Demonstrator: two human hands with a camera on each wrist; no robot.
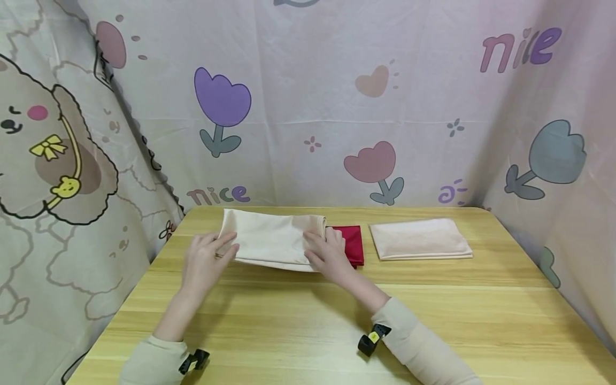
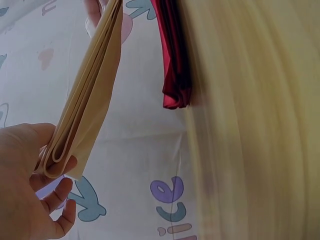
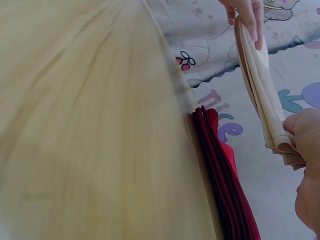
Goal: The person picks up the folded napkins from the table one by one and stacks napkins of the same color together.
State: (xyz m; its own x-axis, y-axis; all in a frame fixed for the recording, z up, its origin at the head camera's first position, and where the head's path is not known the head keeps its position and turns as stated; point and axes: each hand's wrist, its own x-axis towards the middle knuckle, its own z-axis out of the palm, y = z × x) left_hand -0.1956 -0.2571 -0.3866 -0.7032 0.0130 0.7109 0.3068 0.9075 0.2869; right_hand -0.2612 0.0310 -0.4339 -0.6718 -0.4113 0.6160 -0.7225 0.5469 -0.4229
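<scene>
A folded cream cloth (image 1: 271,238) is held up off the table between both hands, its layers showing at the edge in the left wrist view. At its left end my left hand (image 1: 206,262) pinches the layers between thumb and fingers. My right hand (image 1: 331,255) grips the opposite end, thumb on the near face. Below and behind it lies a folded red cloth (image 1: 353,245), partly hidden by the cream one in the head view. In the right wrist view the red cloth (image 3: 220,170) shows several stacked folds, apart from the raised cloth.
To the right, a folded pale pinkish cloth (image 1: 420,239) lies flat on the wooden table (image 1: 298,326). A printed curtain (image 1: 298,96) hangs behind the table's far edge and along both sides.
</scene>
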